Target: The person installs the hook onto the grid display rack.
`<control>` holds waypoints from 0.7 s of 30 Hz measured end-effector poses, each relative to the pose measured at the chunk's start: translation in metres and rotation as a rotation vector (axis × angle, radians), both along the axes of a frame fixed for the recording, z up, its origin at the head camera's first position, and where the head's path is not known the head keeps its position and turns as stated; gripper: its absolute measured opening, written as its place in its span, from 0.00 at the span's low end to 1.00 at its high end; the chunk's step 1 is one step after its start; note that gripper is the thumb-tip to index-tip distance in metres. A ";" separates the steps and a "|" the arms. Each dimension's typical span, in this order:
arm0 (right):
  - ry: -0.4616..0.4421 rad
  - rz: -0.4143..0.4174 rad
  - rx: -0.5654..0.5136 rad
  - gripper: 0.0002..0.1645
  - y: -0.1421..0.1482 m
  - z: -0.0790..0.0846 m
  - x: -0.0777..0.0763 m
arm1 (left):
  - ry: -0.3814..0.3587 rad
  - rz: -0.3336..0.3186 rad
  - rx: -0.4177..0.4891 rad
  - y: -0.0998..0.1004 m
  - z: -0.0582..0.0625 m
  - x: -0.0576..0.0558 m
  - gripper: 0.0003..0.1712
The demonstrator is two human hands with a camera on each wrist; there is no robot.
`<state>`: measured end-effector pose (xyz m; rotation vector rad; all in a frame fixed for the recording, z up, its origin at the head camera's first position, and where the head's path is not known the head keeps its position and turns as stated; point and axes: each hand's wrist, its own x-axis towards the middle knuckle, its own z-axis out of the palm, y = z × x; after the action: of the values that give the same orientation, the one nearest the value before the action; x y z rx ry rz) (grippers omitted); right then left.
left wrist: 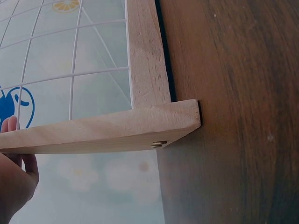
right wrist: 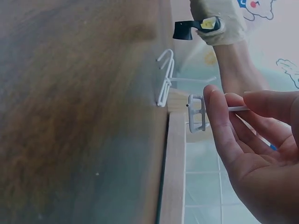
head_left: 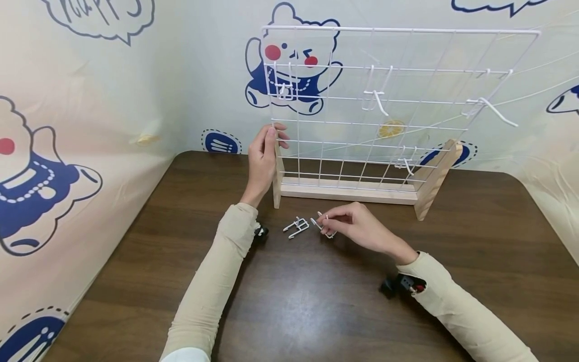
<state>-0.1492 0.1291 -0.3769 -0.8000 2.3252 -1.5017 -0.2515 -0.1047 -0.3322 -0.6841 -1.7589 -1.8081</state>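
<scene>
My left hand [head_left: 264, 156] grips the left edge of a white wire grid rack [head_left: 398, 30], just above its wooden side foot [head_left: 277, 188]. In the left wrist view, the fingers [left wrist: 31, 167] reach around that wooden upright, and most of the hand is cut off. Low over the table, my right hand [head_left: 362, 227] pinches a white hook [right wrist: 197, 113] by its straight prong between thumb and fingers. Beside it, a second white hook [head_left: 297, 227] lies on the table, left of the right hand and in front of the rack.
Several white hooks hang on the grid, among them a middle hook [head_left: 379, 102] and a lower right hook [head_left: 407, 165]. The rack stands on a wooden base bar [head_left: 348, 192] at the back of the brown table [head_left: 289, 306]. Cartoon-printed cloth [head_left: 203, 65] surrounds the table.
</scene>
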 end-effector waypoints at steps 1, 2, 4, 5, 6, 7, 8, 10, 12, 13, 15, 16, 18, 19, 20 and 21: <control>0.003 -0.002 0.001 0.12 0.000 0.001 0.000 | 0.000 0.002 -0.001 0.000 0.000 0.000 0.17; 0.004 -0.005 0.000 0.12 0.001 0.002 0.000 | 0.000 0.002 -0.002 0.000 0.000 0.000 0.17; 0.007 -0.013 -0.002 0.11 0.002 0.003 0.000 | 0.002 0.000 0.000 0.000 0.000 0.000 0.17; 0.009 -0.015 -0.003 0.12 0.002 0.004 -0.001 | 0.003 0.000 0.000 0.000 0.000 0.000 0.17; 0.014 -0.017 -0.002 0.11 0.002 0.004 -0.001 | 0.002 0.000 0.000 0.000 0.000 0.000 0.17; 0.017 -0.020 -0.003 0.11 0.003 0.005 -0.001 | 0.002 0.000 0.000 0.000 0.000 0.000 0.17; 0.018 -0.023 -0.004 0.11 0.003 0.006 -0.001 | 0.002 -0.001 0.000 0.000 0.000 0.000 0.17; 0.024 -0.025 -0.003 0.11 0.004 0.008 -0.001 | -0.002 -0.003 0.002 0.001 0.000 0.001 0.17; 0.030 -0.028 -0.003 0.11 0.005 0.009 -0.001 | -0.006 -0.002 0.003 0.001 0.000 0.001 0.17; 0.031 -0.030 -0.003 0.11 0.006 0.010 -0.001 | -0.007 -0.001 0.003 0.001 0.000 0.001 0.17; 0.029 -0.031 -0.016 0.11 0.007 0.012 -0.001 | -0.009 0.001 0.004 0.001 0.000 0.001 0.17; 0.028 -0.033 -0.024 0.11 0.008 0.013 -0.001 | -0.009 0.002 0.005 0.001 0.000 0.000 0.17; 0.018 -0.033 -0.046 0.12 0.010 0.016 0.000 | -0.008 0.005 0.004 0.001 0.000 0.000 0.18; 0.014 -0.034 -0.056 0.12 0.011 0.017 0.000 | -0.008 0.004 0.005 0.001 0.000 0.000 0.18; 0.012 -0.035 -0.065 0.12 0.012 0.018 -0.001 | -0.009 0.004 0.005 0.001 0.000 0.000 0.18; 0.010 -0.036 -0.072 0.12 0.013 0.020 -0.001 | -0.009 0.003 0.005 0.001 0.000 0.000 0.18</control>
<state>-0.1501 0.1425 -0.3572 -0.7887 2.3165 -1.6088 -0.2517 -0.1035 -0.3324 -0.6712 -1.7599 -1.8159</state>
